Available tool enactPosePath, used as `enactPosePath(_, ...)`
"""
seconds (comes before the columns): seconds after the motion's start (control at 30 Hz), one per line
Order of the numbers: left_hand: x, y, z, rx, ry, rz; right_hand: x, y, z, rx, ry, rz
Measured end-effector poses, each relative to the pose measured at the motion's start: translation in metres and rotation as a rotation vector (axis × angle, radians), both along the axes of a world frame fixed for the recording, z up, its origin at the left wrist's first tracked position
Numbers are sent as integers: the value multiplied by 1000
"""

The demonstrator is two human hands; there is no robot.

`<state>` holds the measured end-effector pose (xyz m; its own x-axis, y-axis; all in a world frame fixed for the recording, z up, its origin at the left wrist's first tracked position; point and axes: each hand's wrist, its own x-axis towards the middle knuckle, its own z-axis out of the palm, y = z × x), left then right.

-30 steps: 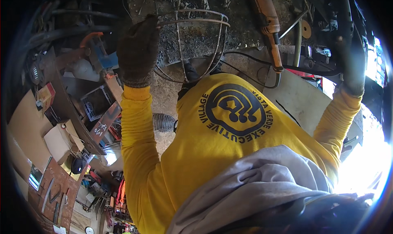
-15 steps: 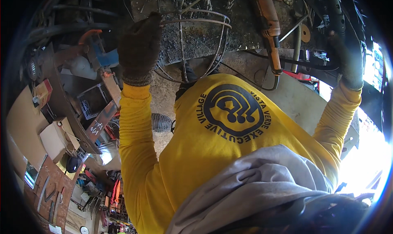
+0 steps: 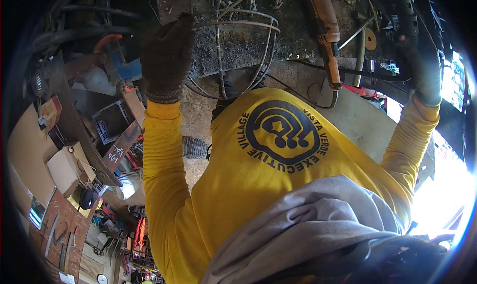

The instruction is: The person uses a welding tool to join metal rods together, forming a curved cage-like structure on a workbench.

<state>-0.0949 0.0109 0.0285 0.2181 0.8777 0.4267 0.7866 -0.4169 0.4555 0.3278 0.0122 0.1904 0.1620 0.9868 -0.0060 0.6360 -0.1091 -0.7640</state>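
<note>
My left hand [image 3: 168,58], in a dark brown knitted glove, is closed on the edge of a round frame of thin metal rods [image 3: 238,23]. Rings and upright rods make up this frame, which stands over the near edge of the dark worktable. Far to the right, my gloved right hand [image 3: 421,73] is raised beside a dark tube with holes [image 3: 408,10]. Shadow and haze hide its fingers, and I cannot tell whether it grips the tube. Between my hands lies an orange-brown angle grinder [image 3: 328,40], its cord hanging off the edge.
Grinding discs [image 3: 370,39] and loose rods lie on the dark, crusted worktable [image 3: 293,45]. A blue bench tool [image 3: 126,68] and an open cardboard box [image 3: 67,169] are at the left. A roll of wire mesh [image 3: 195,148] sits on the floor. Bright light enters at right.
My left hand and the rod frame have shifted very slightly left. My right hand has hardly moved.
</note>
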Motion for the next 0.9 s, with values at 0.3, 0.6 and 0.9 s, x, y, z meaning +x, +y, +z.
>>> enactPosePath(0.3, -2, -4, 4, -82, 48, 1, 9, 2, 8, -104, -35, -9)
enactPosePath(0.6, -2, -1, 0, -15, 30, -15, 20, 6, 9, -91, -30, 46)
enactPosePath(0.9, 0, -3, 7, -82, 76, -5, 40, 6, 2, 43, -153, 166)
